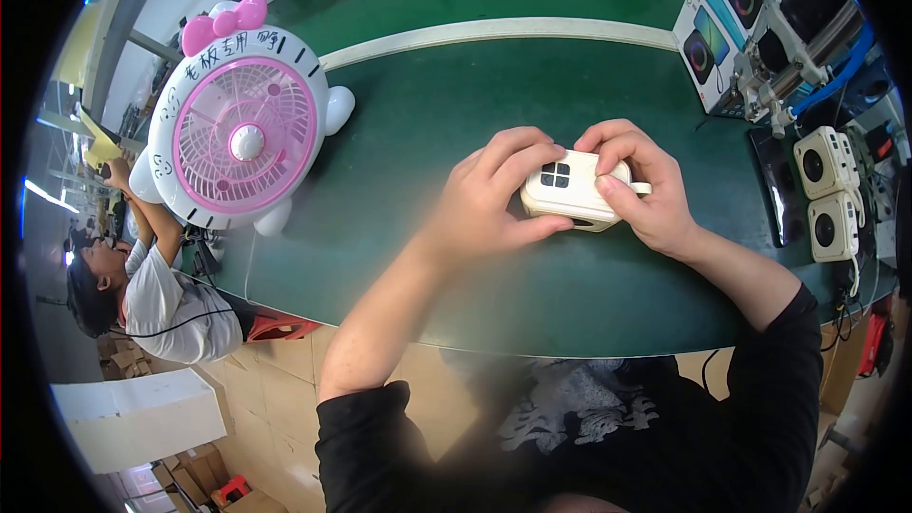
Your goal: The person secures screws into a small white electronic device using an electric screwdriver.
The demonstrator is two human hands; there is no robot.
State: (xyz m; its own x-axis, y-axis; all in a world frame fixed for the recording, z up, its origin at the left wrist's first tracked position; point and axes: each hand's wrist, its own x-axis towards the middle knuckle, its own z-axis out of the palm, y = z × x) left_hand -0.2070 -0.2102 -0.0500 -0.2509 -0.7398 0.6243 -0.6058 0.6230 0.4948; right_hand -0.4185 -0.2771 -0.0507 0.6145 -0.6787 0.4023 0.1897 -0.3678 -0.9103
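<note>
I hold a small cream-white box-shaped device [568, 192] with four dark square buttons on its top, just above the green table [427, 123]. My left hand [494, 199] grips its left end, fingers curled over the top and thumb along the near side. My right hand [638, 185] clasps its right end, fingers wrapped over the top edge. A short white strap or tab sticks out on the right side.
A pink and white cartoon-shaped desk fan [239, 128] stands at the table's left. Two matching cream devices [825, 192] sit at the right edge beside a dark tray. Printed boxes [708, 38] and a metal fixture [798, 47] stand far right. Another person [152, 290] sits at left.
</note>
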